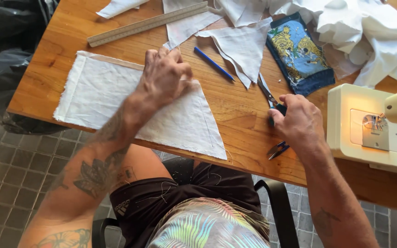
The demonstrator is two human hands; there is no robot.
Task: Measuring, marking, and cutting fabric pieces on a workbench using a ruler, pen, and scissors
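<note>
My left hand (pixel 165 76) presses flat, fingers curled, on a white piece of cloth (pixel 102 98) shaped like a trapezoid that lies on the wooden table (pixel 235 115). My right hand (pixel 297 121) is closed around the dark handles of a pair of scissors (pixel 266 92), whose blades point away from me on the table. A small blue thread snipper (pixel 276 149) lies just under my right wrist near the table's front edge.
A cream sewing machine (pixel 368 126) stands at the right. A long ruler (pixel 148 24), a blue pen (pixel 213 63), white cloth triangles (pixel 242 46), a blue patterned fabric piece (pixel 299 53) and a heap of white cloth (pixel 364 32) lie further back.
</note>
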